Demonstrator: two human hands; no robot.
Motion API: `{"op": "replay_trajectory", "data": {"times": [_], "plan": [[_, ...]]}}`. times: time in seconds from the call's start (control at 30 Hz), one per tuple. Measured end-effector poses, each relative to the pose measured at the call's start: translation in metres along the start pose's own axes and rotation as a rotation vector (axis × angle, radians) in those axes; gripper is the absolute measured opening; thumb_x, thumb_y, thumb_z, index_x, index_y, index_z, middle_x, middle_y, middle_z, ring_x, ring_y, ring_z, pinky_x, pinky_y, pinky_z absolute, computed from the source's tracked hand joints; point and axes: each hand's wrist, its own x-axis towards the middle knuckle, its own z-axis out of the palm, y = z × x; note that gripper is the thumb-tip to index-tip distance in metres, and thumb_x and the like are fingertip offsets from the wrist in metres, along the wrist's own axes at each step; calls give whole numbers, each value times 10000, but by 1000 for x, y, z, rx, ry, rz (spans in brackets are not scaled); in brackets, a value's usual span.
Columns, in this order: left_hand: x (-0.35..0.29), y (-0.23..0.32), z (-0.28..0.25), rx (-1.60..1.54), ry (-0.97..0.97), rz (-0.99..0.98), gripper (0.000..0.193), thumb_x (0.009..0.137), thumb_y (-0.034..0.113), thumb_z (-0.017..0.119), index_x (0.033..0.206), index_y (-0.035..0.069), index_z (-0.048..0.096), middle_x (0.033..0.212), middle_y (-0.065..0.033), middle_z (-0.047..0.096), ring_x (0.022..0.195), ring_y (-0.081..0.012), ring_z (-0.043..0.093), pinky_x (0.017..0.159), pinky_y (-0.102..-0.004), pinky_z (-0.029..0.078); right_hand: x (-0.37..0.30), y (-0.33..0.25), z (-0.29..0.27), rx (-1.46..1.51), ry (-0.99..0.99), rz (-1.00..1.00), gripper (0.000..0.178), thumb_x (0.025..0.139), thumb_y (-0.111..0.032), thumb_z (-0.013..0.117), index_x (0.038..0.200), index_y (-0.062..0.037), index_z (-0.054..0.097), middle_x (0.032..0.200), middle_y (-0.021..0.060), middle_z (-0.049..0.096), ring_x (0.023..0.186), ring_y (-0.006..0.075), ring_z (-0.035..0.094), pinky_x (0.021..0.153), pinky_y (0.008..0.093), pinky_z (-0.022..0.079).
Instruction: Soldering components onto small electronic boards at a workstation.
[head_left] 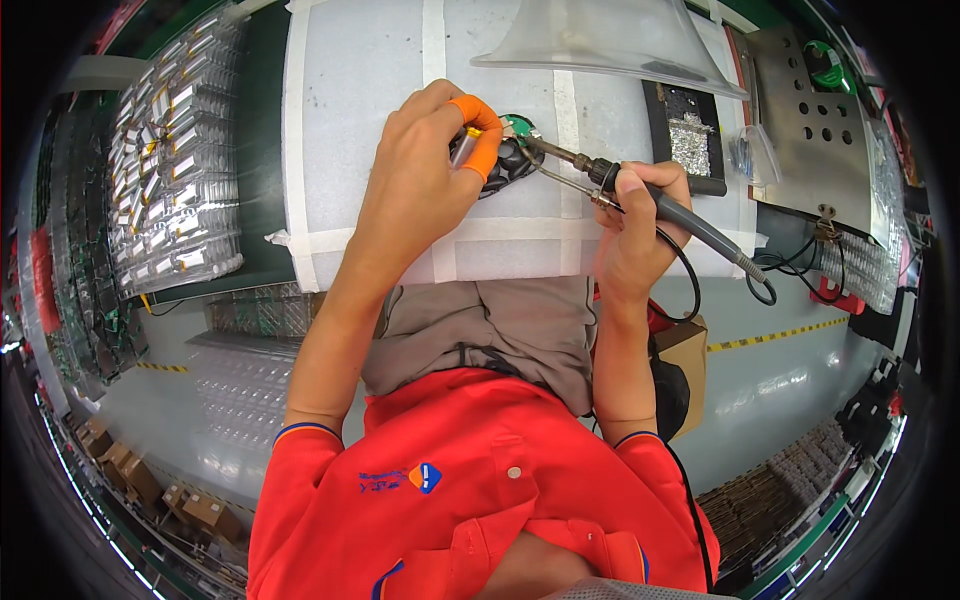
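Observation:
My left hand (422,155), with orange finger covers on thumb and forefinger, is closed on a small silver battery (464,150) with a yellow end. It holds the battery beside a round green circuit board (519,126), which lies at a black rounded part (510,164). Gripped in my right hand (638,235) is a soldering iron (690,217) with a dark grey handle. A thin metal feed tube (572,183) runs alongside the iron. Both tips converge at the board's edge; whether they touch it is too small to tell.
A clear plastic hood (610,45) stands at the back of the taped white mat (350,120). On the right are a black tray of silvery bits (690,143) and a perforated metal box (815,150). Stacked clear trays of batteries (180,150) fill the left side.

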Motion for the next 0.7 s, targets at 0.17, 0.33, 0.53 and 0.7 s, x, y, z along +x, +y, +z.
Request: {"op": "replay_trajectory", "data": {"times": [0.17, 0.33, 0.53, 0.7], "plan": [[0, 1, 0, 31, 3, 16, 73, 787, -2, 651, 846, -34, 620, 842, -89, 579, 715, -218, 556, 658, -286, 449, 2, 0, -1, -16, -4, -16, 75, 849, -58, 573, 853, -31, 503, 669, 17, 491, 497, 53, 366, 439, 210, 316], [0, 0, 0, 36, 2, 24, 71, 786, -6, 651, 845, -34, 622, 849, -90, 585, 730, -225, 572, 675, -296, 465, 3, -2, -2, 26, 35, -10, 87, 842, -78, 575, 860, -34, 503, 680, 35, 511, 497, 63, 379, 441, 215, 327], [-1, 2, -5, -5, -10, 15, 97, 799, 30, 672, 866, -31, 634, 844, -97, 592, 719, -242, 570, 670, -300, 464, 7, -3, -1, 10, 71, -79, 90, 833, -73, 577, 861, -33, 502, 683, 41, 517, 496, 71, 389, 442, 220, 333], [6, 4, -11, 60, -84, 10, 119, 823, 72, 668, 877, -30, 639, 832, -102, 586, 689, -250, 556, 644, -320, 449, 5, 1, -2, 14, 51, -103, 95, 830, -77, 575, 857, -29, 497, 695, 56, 516, 498, 75, 402, 444, 222, 339]]}}
